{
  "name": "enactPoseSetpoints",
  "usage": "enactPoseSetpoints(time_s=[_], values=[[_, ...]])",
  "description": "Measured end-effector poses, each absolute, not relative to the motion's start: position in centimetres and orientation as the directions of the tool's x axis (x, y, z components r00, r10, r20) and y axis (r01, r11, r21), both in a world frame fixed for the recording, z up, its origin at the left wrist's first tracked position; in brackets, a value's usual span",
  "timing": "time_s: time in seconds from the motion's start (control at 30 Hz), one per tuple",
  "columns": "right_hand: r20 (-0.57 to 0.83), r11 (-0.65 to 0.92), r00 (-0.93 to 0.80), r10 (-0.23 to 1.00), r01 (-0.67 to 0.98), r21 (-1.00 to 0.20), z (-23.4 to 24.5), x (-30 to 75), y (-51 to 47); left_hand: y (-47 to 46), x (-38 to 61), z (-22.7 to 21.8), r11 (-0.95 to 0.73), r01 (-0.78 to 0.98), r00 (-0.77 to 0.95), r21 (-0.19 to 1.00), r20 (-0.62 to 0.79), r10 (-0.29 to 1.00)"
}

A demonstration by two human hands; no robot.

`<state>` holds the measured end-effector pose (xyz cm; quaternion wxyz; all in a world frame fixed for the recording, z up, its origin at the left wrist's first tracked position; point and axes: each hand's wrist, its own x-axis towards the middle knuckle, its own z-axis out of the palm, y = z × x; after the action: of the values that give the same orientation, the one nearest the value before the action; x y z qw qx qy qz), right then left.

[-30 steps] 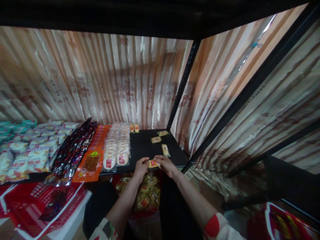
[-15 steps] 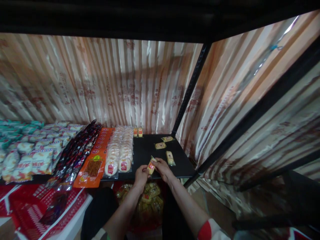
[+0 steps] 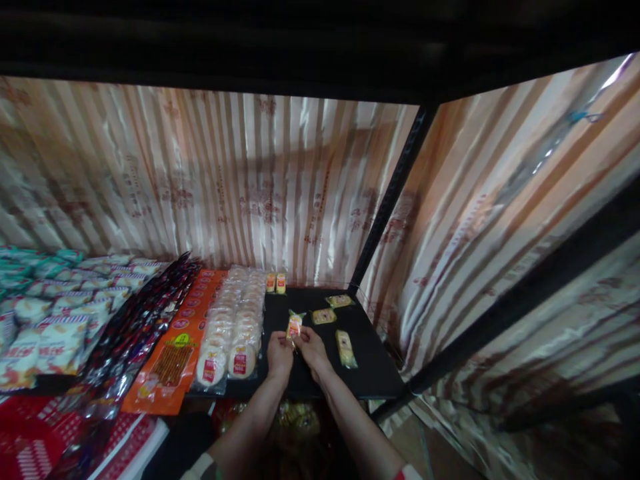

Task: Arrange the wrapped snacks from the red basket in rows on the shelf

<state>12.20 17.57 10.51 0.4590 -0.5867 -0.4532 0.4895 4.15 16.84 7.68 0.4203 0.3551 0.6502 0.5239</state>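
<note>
Both hands pinch one small yellow snack packet upright above the black shelf, its red label facing me. My left hand grips its lower left side and my right hand its lower right. Two like packets stand side by side at the shelf's back, beside the rows of round white crackers. To the right of my hands lie three loose yellow packets: one near the front, one in the middle and one by the rear post.
Left of the crackers lie orange snack bags, dark shiny packets and white bags. A red basket sits low at left. Black posts and an upper shelf frame the space; striped sheeting hangs behind.
My hands have moved forward over the shelf with the yellow packet, which has turned more upright. The view has tilted up slightly. The loose packets on the shelf have stayed put.
</note>
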Motion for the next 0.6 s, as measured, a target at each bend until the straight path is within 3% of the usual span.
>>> enactPoseSetpoints(time_s=[0.3, 0.5, 0.6], values=[[-0.030, -0.105, 0.168, 0.985, 0.453, -0.885, 10.7, 13.9, 23.7, 21.8, 5.7, 10.3, 0.313, 0.242, -0.401, 0.918, -0.200, 0.894], [0.018, -0.081, 0.171, 0.985, 0.555, -0.828, 10.6, 14.2, 27.0, 25.3, 6.0, 10.8, 0.315, 0.316, -0.387, 0.895, -0.182, 0.904], [-0.008, -0.141, 0.216, 0.976, 0.607, -0.782, 10.7, 14.0, 28.3, 26.7, 6.3, 10.7, 0.299, 0.336, -0.373, 0.893, -0.166, 0.913]])
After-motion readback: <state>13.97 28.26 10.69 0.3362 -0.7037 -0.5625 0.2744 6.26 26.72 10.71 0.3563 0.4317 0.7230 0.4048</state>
